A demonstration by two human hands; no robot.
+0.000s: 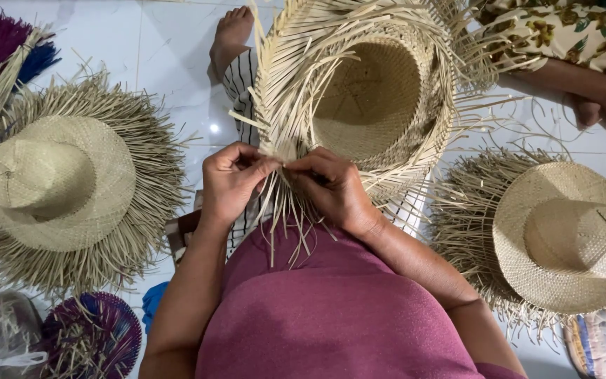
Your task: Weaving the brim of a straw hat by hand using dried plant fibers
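At centre, left hand point(229, 184) and right hand point(334, 191) pinch loose straw strips on the rim of an upturned, hollow straw hat point(366, 98). Finished hats lie at 9 o'clock point(57, 182) and 3 o'clock point(566, 235). Purple fan point(92, 337) at 7 o'clock.

Place: a home craft spot, with straw hat weaving done on the floor.
Floor: glossy white tiles point(170, 63), with the work lying directly on them.
Goods: a woven straw hat point(57, 182) with an untrimmed fringe at the left edge, another hat point(569, 238) at the right.
Materials: dyed purple and blue straw bundles point(1, 49) in the top left corner.
Company: a second person's arm point(583, 84) top right.
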